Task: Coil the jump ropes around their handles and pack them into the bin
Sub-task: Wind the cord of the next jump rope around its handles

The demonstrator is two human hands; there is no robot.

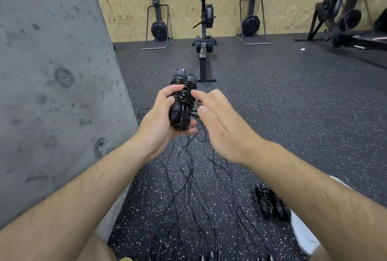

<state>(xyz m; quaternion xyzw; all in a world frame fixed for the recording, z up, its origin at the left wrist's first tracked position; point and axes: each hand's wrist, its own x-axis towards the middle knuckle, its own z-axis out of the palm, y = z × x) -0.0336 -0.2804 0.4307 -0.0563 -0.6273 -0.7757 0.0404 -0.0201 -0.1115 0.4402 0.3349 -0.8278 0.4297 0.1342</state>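
My left hand (161,120) grips a pair of black jump-rope handles (182,101) held side by side, with black rope coiled tightly round them. My right hand (219,122) hovers just right of the bundle, fingers loosely extended, the index fingertip close to the coils; I cannot tell whether it pinches the rope's end. Several uncoiled black ropes (194,187) lie stretched along the speckled floor below my hands. Another coiled rope bundle (270,202) lies on the floor at the lower right, beside a white bin (303,235) whose edge shows under my right forearm.
A grey concrete wall (52,72) fills the left side. A rowing machine (204,51) stands straight ahead, with ski trainers (158,26) and other black gym machines (339,21) along the plywood back wall. Speckled black rubber floor (282,97) spreads to the right.
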